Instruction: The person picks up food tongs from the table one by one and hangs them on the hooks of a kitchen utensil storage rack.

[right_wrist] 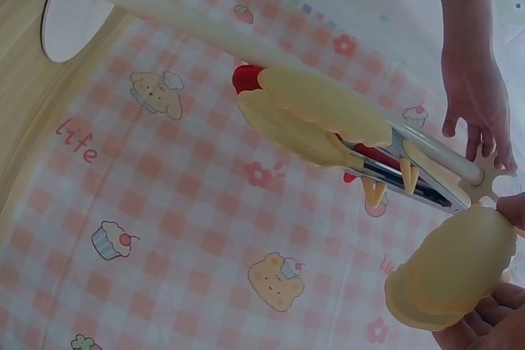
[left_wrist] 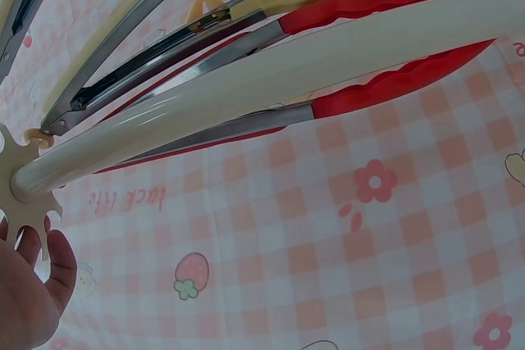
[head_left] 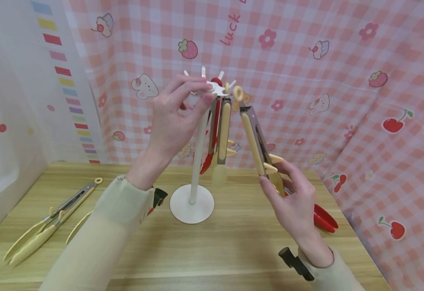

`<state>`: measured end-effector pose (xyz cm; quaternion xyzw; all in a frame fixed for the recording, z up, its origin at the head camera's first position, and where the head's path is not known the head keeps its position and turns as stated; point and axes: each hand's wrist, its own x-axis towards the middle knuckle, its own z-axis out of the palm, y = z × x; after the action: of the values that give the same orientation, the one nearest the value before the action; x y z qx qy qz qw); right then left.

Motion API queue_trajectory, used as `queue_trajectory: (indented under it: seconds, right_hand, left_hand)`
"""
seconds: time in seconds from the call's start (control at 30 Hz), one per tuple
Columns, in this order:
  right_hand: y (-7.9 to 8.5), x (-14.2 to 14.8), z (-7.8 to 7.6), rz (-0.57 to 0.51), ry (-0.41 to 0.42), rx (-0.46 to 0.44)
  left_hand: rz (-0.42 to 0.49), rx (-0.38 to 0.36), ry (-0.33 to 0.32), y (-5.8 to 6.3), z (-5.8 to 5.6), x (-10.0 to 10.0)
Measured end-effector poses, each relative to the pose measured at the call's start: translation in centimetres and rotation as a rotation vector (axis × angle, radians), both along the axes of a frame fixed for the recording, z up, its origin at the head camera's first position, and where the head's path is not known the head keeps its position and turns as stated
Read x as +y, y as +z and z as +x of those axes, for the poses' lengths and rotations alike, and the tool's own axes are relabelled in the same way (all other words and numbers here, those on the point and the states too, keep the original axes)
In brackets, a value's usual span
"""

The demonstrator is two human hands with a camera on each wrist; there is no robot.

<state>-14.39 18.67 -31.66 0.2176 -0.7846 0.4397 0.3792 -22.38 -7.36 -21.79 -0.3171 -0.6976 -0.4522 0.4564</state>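
A white stand with a round base carries a ring of hooks at its top. My left hand pinches the edge of that hooked top between thumb and fingers. Yellow tongs and red tongs hang from the stand, side by side. My right hand grips a second pair of yellow tongs around the lower part, with their ring end up. That ring is just right of the hooks; whether it touches one I cannot tell. In the right wrist view the held tongs' rounded tips point toward the camera.
Another pair of yellow tongs lies on the wooden table at the left. Beside it a yellow curved piece is partly covered by my left sleeve. Red tongs lie behind my right hand. A checked cloth hangs behind.
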Motion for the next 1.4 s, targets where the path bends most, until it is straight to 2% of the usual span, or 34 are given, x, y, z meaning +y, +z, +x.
queue_trajectory:
  seconds: [1.4]
  right_hand:
    - [-0.1, -1.1, -0.3, -0.005, 0.015, -0.041]
  left_hand:
    - [0.002, -0.016, -0.002, 0.0, 0.1, 0.0]
